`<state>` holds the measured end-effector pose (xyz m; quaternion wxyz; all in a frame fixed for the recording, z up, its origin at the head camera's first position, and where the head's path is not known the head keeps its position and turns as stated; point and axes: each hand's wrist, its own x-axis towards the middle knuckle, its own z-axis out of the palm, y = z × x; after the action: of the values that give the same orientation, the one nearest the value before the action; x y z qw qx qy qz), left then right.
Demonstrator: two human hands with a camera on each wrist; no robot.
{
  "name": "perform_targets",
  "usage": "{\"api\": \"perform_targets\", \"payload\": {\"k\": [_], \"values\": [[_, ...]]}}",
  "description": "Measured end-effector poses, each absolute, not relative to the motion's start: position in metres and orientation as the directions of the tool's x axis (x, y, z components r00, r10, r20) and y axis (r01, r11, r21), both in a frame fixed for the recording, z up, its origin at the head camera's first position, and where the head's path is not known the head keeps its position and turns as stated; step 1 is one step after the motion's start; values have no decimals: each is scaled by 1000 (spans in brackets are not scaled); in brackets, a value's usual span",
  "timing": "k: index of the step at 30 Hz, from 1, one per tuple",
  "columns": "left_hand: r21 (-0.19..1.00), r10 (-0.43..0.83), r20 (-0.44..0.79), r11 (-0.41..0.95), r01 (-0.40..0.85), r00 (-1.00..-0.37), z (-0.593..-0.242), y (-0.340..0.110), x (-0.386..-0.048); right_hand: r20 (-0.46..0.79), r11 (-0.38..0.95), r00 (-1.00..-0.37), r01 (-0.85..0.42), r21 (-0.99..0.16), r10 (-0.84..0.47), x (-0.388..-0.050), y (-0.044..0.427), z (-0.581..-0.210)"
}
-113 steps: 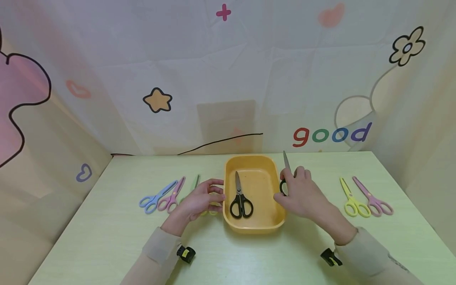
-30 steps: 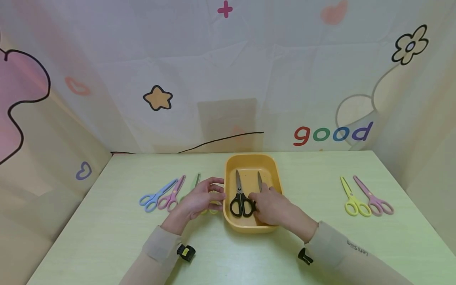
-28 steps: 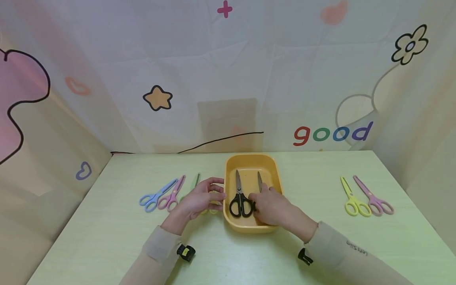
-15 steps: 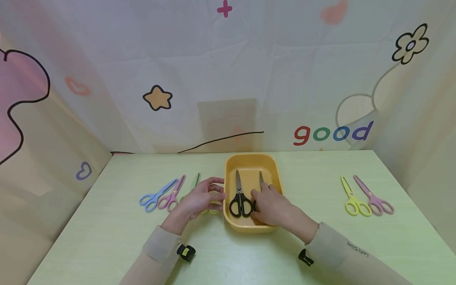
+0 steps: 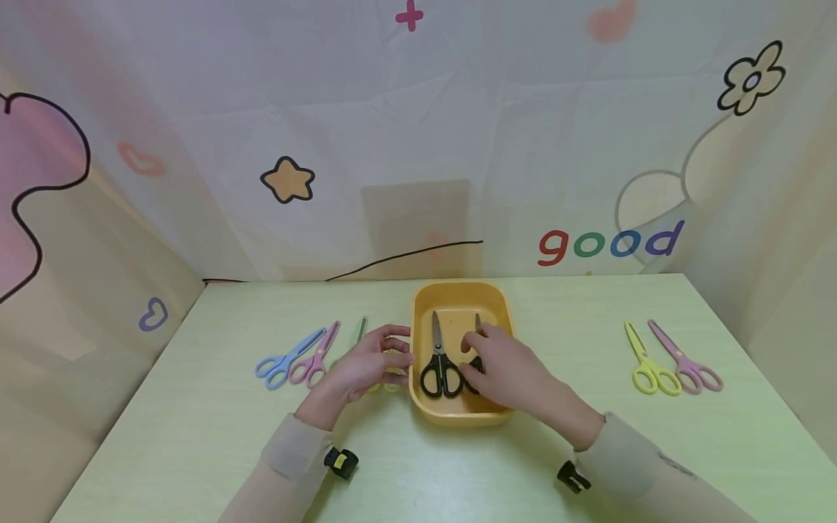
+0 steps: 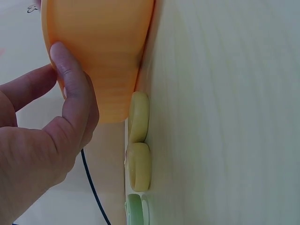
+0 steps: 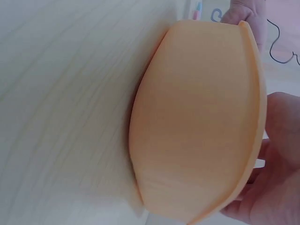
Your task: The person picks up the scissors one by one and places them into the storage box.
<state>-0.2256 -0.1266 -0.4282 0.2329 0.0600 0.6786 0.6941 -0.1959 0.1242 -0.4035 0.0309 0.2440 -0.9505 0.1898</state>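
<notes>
A yellow-orange tray (image 5: 461,420) stands mid-table, with black-handled scissors (image 5: 442,378) lying at its left side. More black-handled scissors (image 5: 478,363) lie to the right in it, partly covered by my right hand (image 5: 506,367). That hand hovers over them with fingers and thumb spread apart, gripping nothing; in the right wrist view it reaches over the rim. My left hand (image 5: 366,367) touches the tray's left wall from outside with relaxed fingers, as the left wrist view also shows. Green scissors (image 5: 362,330) and yellow scissors (image 5: 391,387) are partly hidden behind it.
Blue scissors (image 5: 288,359) and pink scissors (image 5: 317,359) lie left of my left hand. Far to the right are yellow scissors (image 5: 647,367) and purple scissors (image 5: 686,367). A printed curtain (image 5: 418,109) hangs along the table's back edge.
My right hand carried the second black-handled scissors from right of the tray into it, then let go and rose slightly, moving right. The left hand kept its place.
</notes>
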Motion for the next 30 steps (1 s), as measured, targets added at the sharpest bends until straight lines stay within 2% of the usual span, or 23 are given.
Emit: {"api": "perform_targets", "payload": {"k": [8,13,30], "values": [[970,410,-233,29,-243,-882,-429,-127,-226,361,713,-855,-512,-478,-372,-193,148,-407],[971,411,-230,30,-238,-882,-430,-128,-227,427,714,-856,-492,-497,-293,-197,166,-406],[969,407,-238,41,-242,-882,-429,-128,-227,282,854,-937,-311,-417,-204,-196,230,-414]]}}
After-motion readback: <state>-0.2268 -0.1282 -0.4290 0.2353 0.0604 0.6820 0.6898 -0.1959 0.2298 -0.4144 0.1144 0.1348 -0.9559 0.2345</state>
